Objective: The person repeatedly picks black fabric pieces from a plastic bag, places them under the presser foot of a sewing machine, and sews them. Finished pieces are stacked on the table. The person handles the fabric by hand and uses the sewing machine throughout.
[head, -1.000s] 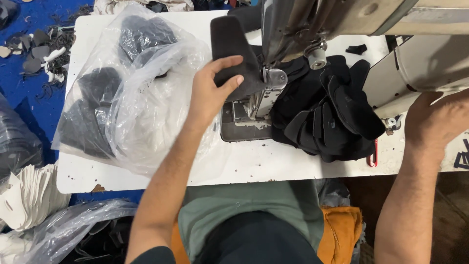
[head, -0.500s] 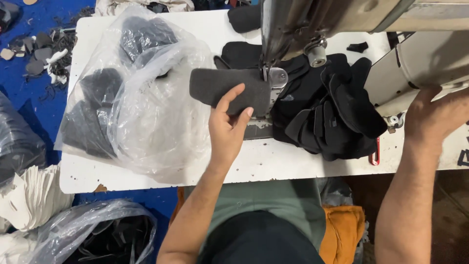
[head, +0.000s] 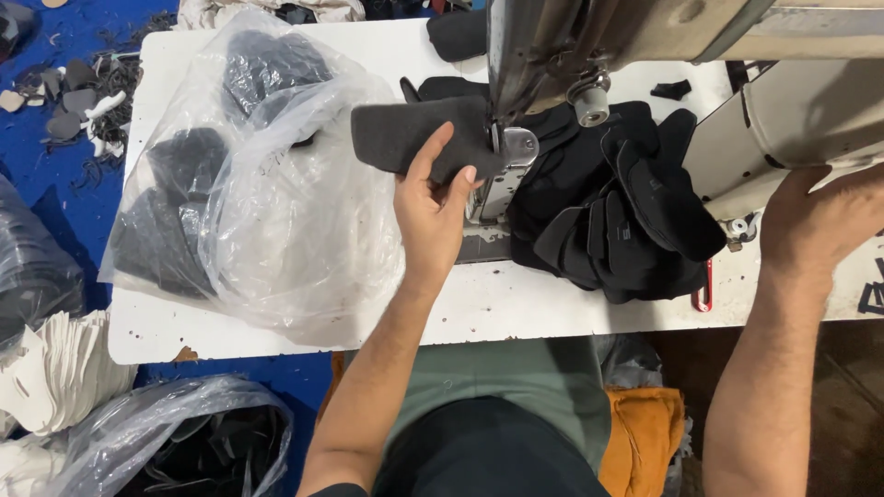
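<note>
Head view: felt piece (head: 414,138) now nearer needle.

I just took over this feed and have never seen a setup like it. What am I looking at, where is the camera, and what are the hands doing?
The camera sits on the person's head, looking down at a white table. The grey metal body is a sewing machine. The left hand holds a dark grey fabric piece at the machine's foot. The right hand rests against the machine's cream-coloured side. A pile of black cut pieces lies right of the needle, and a clear plastic bag of dark pieces lies on the left.
</note>
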